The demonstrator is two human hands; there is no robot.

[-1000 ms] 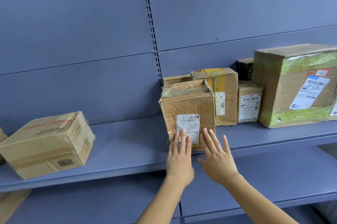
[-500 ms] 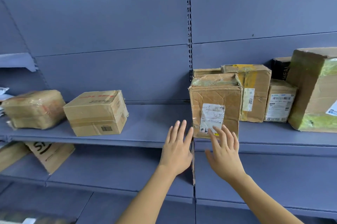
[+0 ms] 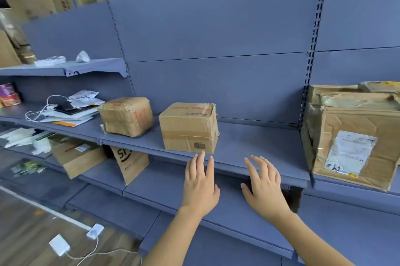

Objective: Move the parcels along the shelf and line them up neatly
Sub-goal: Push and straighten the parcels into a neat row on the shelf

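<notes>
Cardboard parcel (image 3: pixel 188 127) sits just beyond the left hand (image 3: pixel 200 185) fingers (image 3: pixel 200 163).

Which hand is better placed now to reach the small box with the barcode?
Left. The left hand is open, its fingertips just below the small box, near its barcode. The right hand, also open, is further right, before bare shelf.

Both hands are moving leftward, away from the crumpled labelled parcel (image 3: pixel 350 142) they were pressing a second ago. The left hand (image 3: pixel 200 186), fingers straight, is now reaching up to the lower front edge of the barcoded parcel (image 3: pixel 189 128). The right hand (image 3: pixel 264 187) is trailing over the shelf (image 3: pixel 259 146) edge between the two parcels, touching neither.
</notes>
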